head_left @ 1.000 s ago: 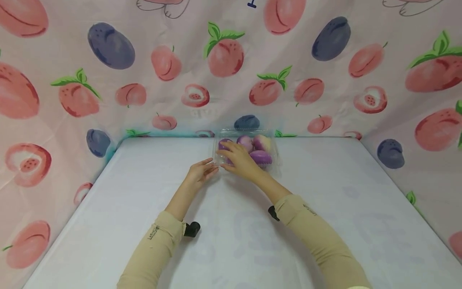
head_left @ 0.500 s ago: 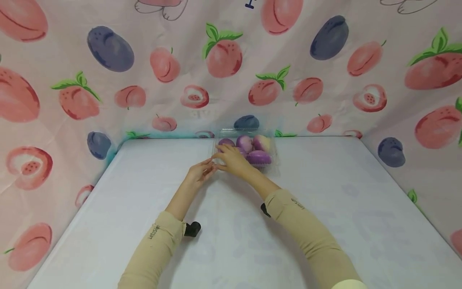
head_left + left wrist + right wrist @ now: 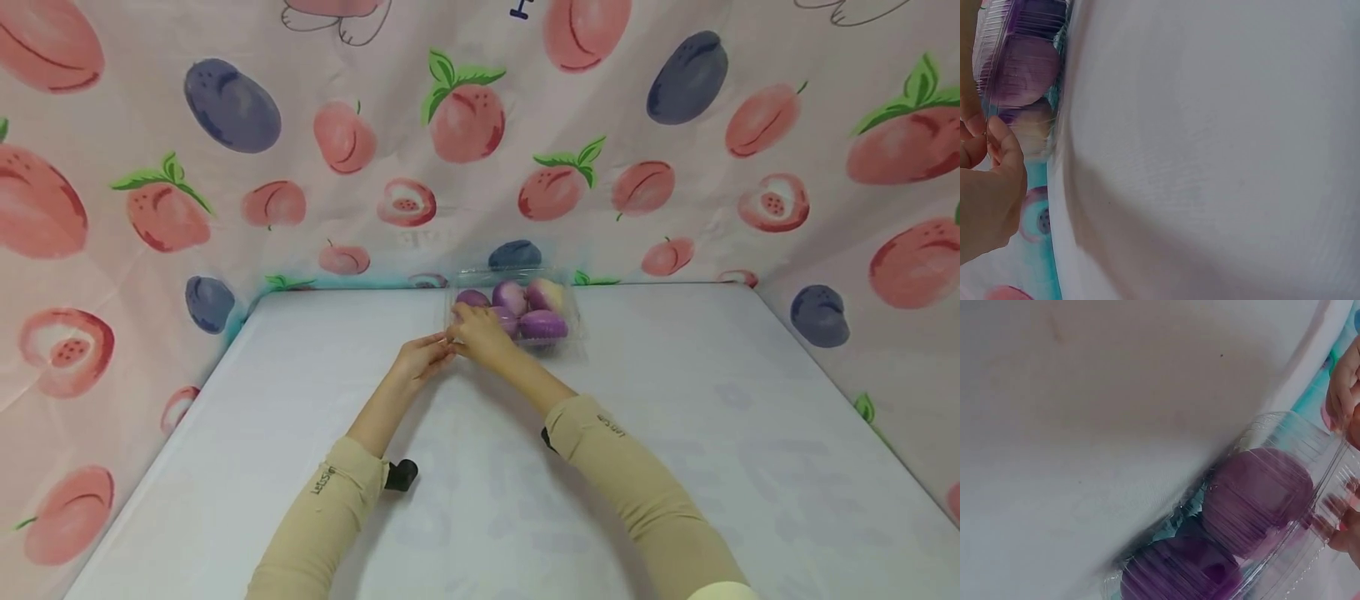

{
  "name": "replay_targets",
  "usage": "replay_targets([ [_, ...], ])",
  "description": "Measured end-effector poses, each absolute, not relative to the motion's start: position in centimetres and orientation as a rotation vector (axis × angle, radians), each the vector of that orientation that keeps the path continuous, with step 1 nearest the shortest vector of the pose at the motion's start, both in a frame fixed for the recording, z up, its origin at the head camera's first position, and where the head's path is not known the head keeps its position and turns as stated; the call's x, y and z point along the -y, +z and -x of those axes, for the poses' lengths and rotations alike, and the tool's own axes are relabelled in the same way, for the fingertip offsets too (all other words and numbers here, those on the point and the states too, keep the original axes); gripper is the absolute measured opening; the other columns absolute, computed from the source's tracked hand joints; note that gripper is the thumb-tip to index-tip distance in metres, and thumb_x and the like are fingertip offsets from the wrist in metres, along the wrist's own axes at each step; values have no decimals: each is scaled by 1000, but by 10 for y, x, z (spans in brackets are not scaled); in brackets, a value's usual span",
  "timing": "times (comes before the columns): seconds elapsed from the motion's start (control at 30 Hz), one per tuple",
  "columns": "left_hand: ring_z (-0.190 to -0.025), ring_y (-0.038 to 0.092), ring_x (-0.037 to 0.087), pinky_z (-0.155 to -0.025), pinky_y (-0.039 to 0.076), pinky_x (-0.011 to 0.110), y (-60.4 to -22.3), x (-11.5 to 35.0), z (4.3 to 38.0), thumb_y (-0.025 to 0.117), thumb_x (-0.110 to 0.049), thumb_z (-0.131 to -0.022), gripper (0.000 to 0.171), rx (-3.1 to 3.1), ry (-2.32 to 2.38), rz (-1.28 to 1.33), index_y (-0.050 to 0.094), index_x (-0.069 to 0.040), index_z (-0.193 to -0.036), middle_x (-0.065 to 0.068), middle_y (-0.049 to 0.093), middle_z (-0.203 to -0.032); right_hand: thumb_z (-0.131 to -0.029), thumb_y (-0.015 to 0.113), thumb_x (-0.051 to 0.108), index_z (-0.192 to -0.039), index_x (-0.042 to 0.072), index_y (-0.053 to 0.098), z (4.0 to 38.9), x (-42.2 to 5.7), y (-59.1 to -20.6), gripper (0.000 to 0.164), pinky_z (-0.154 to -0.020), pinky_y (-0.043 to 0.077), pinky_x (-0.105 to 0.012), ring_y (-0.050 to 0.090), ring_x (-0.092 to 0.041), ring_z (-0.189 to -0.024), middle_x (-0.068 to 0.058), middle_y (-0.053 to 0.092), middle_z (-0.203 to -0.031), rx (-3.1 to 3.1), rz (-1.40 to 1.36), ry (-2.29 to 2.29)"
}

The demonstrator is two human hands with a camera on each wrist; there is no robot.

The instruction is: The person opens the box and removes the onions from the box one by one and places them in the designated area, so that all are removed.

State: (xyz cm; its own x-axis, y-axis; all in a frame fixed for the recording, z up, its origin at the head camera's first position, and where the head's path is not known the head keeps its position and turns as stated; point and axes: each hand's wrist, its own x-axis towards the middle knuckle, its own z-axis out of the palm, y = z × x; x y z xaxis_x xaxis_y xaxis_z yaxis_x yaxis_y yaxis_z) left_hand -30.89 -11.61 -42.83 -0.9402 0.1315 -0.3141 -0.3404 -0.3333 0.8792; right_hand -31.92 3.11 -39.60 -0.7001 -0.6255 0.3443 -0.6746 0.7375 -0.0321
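Note:
A clear plastic clamshell box (image 3: 573, 333) holds several rounded purple and cream vegetables (image 3: 543, 325) that look like onions. My left hand (image 3: 416, 358) is at the box's front left corner; in the left wrist view its thumb and finger (image 3: 1000, 134) pinch the rim. Right beside it, my right hand (image 3: 480, 337) reaches across the front, fingers bent at the same corner. The two hands' fingertips meet there in the left wrist view. Through the ribbed plastic wall, two purple vegetables (image 3: 1257, 500) show in the right wrist view. The right hand hides part of the box's left side.
The box stands at the far edge of a white-covered table (image 3: 465, 500). Just behind it hangs a fruit-printed cloth (image 3: 480, 192), which also lines both sides. Each sleeve has a black wrist camera (image 3: 402, 475) near the cuff.
My right hand has moved left and slightly down over the box to the corner by the left hand, its spread fingers now bent in. The left hand and the box have hardly moved.

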Motion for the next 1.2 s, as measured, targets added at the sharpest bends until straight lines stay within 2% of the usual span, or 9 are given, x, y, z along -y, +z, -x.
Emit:
replay_targets([
  [0.17, -87, 68, 21, -78, 61, 26, -534, 142, 387, 69, 3, -81, 39, -1511, 2392, 106, 60, 6, -118, 17, 69, -100, -84, 69, 20, -96, 5, 71, 314, -28, -405, 19, -92, 53, -54, 60, -40, -106, -20, 57, -120, 2511, -1021, 91],
  [0.27, -86, 67, 19, -79, 61, 25, -583, 153, 428, 75, -4, -78, 41, -1570, 2333, 99, 63, 1, -117, 13, 69, -97, -88, 64, 16, -99, 2, 66, 311, -27, -411, 17, -95, 51, -56, 57, -41, -113, -22, 56, -123, 2458, -987, -9],
  [0.43, -93, 66, 19, -90, 57, 24, -497, 137, 364, 61, 0, -89, 43, -1684, 2232, 70, 50, 10, -129, 21, 63, -112, -91, 59, 14, -102, 2, 61, 310, -25, -418, 16, -97, 51, -54, 56, -38, -117, -22, 55, -127, 2432, -933, -83],
  [0.5, -89, 65, 14, -90, 56, 20, -450, 125, 329, 55, 3, -91, 42, -1731, 2205, 119, 45, 13, -131, 24, 59, -118, -91, 59, 12, -102, 1, 60, 309, -25, -418, 16, -97, 51, -54, 56, -38, -117, -22, 55, -126, 2435, -925, -79],
  [0.63, -79, 66, 8, -87, 56, 17, -409, 114, 299, 49, 7, -92, 47, -1780, 2200, 236, 35, 14, -136, 25, 57, -122, -85, 67, 12, -103, 0, 58, 308, -25, -413, 24, -94, 53, -46, 60, -32, -109, -18, 56, -121, 2419, -880, -69],
  [0.77, -72, 67, 8, -83, 58, 18, -400, 115, 293, 49, 10, -92, 50, -1739, 2222, 265, 32, 14, -138, 13, 66, -93, -79, 74, 15, -101, 1, 59, 306, -23, -406, 30, -94, 53, -45, 62, -28, -103, -16, 57, -120, 2444, -858, -12],
  [0.87, -67, 66, 7, -78, 59, 16, -404, 117, 298, 48, 11, -92, 47, -1713, 2234, 282, 34, 15, -136, 4, 63, -78, -80, 74, 13, -96, 3, 61, 304, -23, -402, 23, -97, 51, -49, 61, -29, -106, -15, 57, -123, 2498, -870, 44],
  [1.03, -66, 66, 8, -71, 59, 14, -410, 117, 304, 48, 12, -91, 46, -1712, 2237, 303, 36, 16, -135, 7, 63, -81, -85, 68, 13, -92, 7, 63, 301, -30, -393, 10, -103, 47, -52, 53, -32, -120, -15, 55, -130, 2587, -919, 187],
  [1.2, -66, 67, 8, -72, 59, 14, -409, 117, 302, 49, 11, -91, 45, -1715, 2245, 324, 38, 14, -135, 3, 64, -73, -83, 70, 16, -97, 10, 64, 301, -41, -391, 16, -103, 45, -48, 51, -32, -123, -12, 57, -128, 2502, -970, 252],
])
